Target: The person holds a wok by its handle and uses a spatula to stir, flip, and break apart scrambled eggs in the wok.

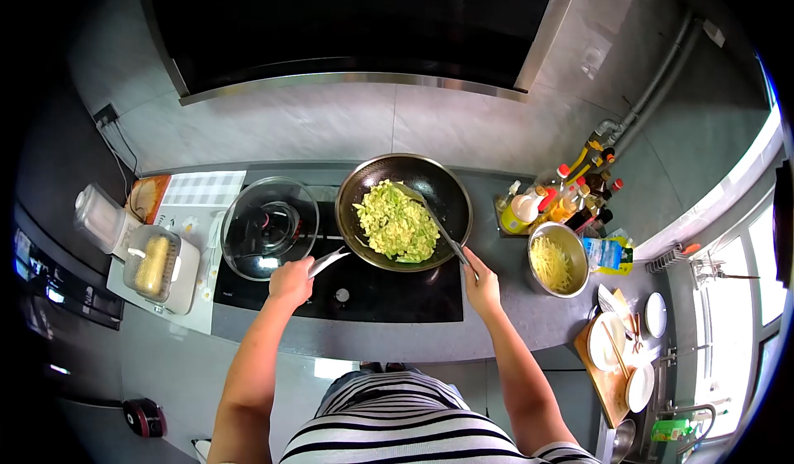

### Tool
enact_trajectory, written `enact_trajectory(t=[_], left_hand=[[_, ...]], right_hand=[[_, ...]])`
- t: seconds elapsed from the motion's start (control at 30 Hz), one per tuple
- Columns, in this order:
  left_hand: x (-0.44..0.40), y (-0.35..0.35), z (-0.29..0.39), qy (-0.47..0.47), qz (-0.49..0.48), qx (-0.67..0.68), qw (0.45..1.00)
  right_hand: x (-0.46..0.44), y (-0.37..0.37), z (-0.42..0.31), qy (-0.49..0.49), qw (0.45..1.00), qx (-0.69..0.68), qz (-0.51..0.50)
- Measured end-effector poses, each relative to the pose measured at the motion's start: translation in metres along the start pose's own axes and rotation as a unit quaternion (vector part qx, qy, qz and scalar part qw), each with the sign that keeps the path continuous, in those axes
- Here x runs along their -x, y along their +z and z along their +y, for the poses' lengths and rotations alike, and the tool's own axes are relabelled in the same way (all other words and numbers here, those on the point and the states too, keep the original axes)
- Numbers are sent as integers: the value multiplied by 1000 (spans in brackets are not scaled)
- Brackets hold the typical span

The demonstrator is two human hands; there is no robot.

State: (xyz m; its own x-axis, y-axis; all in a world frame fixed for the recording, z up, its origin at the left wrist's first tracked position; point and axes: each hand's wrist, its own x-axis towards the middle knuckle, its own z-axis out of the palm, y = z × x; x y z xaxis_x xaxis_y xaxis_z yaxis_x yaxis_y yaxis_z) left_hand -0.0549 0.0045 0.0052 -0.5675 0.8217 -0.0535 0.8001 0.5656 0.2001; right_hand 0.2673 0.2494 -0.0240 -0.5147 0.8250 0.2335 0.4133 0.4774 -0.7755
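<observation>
A dark wok (452,184) stands on the right part of the black cooktop (397,300). Chopped yellow and green food, like scrambled egg with green vegetable (397,222), is heaped in its middle and left. My left hand (292,283) is closed round the wok's handle (328,261), at the front left. In my right hand (481,284) is the handle of a spatula (445,234). Its blade reaches into the food and is partly hidden there. A glass lid (248,236) lies over the left burner, close to my left hand.
A metal bowl of pale shreds (584,278) and several sauce bottles (562,203) stand to the right. Farther right, white plates (606,344) and chopsticks lie on a wooden board (614,408). A white appliance (178,286) stands at the left. The range hood (356,79) hangs above.
</observation>
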Motion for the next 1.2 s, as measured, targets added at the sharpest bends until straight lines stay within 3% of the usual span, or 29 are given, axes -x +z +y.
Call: enact_trajectory(t=[0.13,0.53,0.63,1.2], left_hand=[[7,1,6,-12,-14,18,1000],[13,-3,20,-45,-47,21,998],[15,-3,24,-51,-44,12,998],[18,-3,29,-65,-78,20,995]], right_hand=[[-1,6,20,14,998,-54,10],[1,-8,-9,72,996,42,-12],[1,-2,5,32,998,50,16],[-3,-9,1,77,983,162,-49]])
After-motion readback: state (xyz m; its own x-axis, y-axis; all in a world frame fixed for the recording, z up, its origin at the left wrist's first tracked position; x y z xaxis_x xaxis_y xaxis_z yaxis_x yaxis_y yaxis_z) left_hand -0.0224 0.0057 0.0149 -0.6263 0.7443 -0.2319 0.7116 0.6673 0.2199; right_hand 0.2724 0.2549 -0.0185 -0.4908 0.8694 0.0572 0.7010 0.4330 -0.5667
